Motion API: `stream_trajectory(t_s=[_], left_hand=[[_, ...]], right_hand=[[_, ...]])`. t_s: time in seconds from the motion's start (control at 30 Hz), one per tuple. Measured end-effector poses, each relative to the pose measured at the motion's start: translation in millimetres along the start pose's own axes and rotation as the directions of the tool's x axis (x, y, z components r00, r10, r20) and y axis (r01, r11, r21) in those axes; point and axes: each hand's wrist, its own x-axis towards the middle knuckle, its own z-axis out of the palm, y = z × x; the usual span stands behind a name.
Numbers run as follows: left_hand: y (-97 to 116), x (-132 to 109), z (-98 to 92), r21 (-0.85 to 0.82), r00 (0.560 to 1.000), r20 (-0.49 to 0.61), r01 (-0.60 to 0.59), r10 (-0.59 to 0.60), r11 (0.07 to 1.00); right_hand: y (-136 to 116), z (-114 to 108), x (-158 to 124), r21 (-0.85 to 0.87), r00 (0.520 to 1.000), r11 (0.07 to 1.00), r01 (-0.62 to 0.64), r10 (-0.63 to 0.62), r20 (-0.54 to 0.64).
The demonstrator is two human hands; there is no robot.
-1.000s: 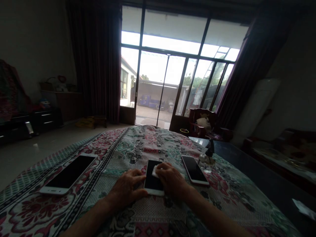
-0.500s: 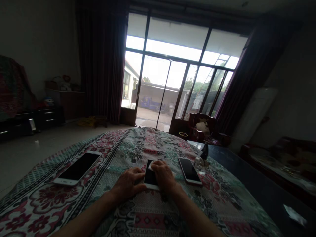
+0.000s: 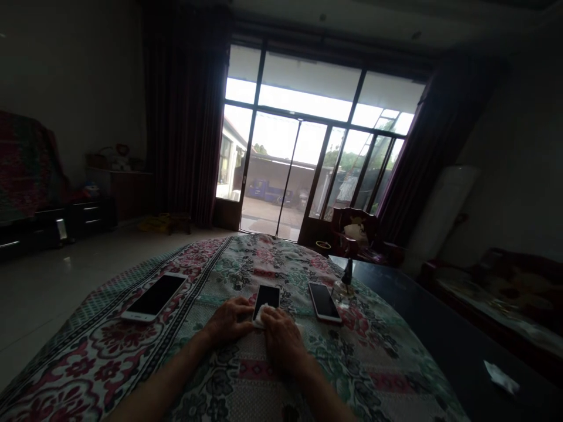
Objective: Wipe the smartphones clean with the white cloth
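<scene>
A smartphone (image 3: 268, 295) with a white frame and dark screen lies face up on the patterned cloth in front of me. My left hand (image 3: 229, 319) grips its lower left edge, with fingers along the side and the thumb near the bottom. Pressed under the fingers of my right hand (image 3: 284, 339) is a crumpled white tissue (image 3: 259, 318), on the lower part of the screen. My right hand covers the phone's lower right corner. Another white-framed phone (image 3: 156, 297) lies to the left, and a third phone (image 3: 324, 302) to the right.
A clear bottle with a black top (image 3: 346, 282) stands beyond the right phone. The floral cloth (image 3: 246, 387) covers the surface under the phones. On the dark tabletop (image 3: 422, 328) at right lies a white crumpled piece (image 3: 501, 376). Glass doors stand ahead.
My right hand has slid the tissue from the upper screen down towards the phone's lower left. My left hand stays at the phone's left edge. The camera view has shifted slightly.
</scene>
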Motion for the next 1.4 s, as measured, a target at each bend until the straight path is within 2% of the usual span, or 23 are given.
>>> stream_trajectory(t_s=[0.23, 0.4, 0.57, 0.9, 1.03, 1.2, 1.4], left_hand=[[7.1, -2.1, -1.9, -0.013, 0.999, -0.006, 0.041, -0.042, 0.999], [9.1, -3.2, -2.4, -0.019, 0.998, -0.014, 0.054, -0.054, 0.998], [8.1, -3.2, -0.6, -0.027, 0.998, 0.000, 0.061, -0.061, 0.998], [14.5, -2.4, -4.1, -0.023, 0.998, 0.014, 0.062, -0.062, 0.998], [15.6, -2.7, -5.7, -0.026, 0.998, 0.013, 0.055, -0.055, 0.998], [12.3, -2.6, -3.1, -0.060, 0.998, -0.006, 0.065, -0.065, 0.996], [7.4, -3.3, -3.0, -0.138, 0.996, -0.013, 0.082, -0.084, 0.987]], right_hand=[[-14.6, -2.1, -17.1, 0.000, 0.996, 0.998, -0.066, 0.066, 0.062], [-10.6, 3.7, -9.4, 0.009, 0.997, 0.998, -0.070, 0.069, 0.044], [0.8, 4.2, 15.6, -0.008, 0.995, 0.998, -0.068, 0.069, 0.076], [28.8, 8.2, 82.7, -0.061, 0.991, 0.996, -0.060, 0.067, 0.116], [35.6, 11.7, 97.8, -0.071, 0.991, 0.996, -0.045, 0.053, 0.124], [34.8, 14.1, 91.7, -0.067, 0.990, 0.997, -0.041, 0.050, 0.135], [22.5, 12.8, 59.9, -0.010, 0.989, 1.000, -0.002, 0.003, 0.147]])
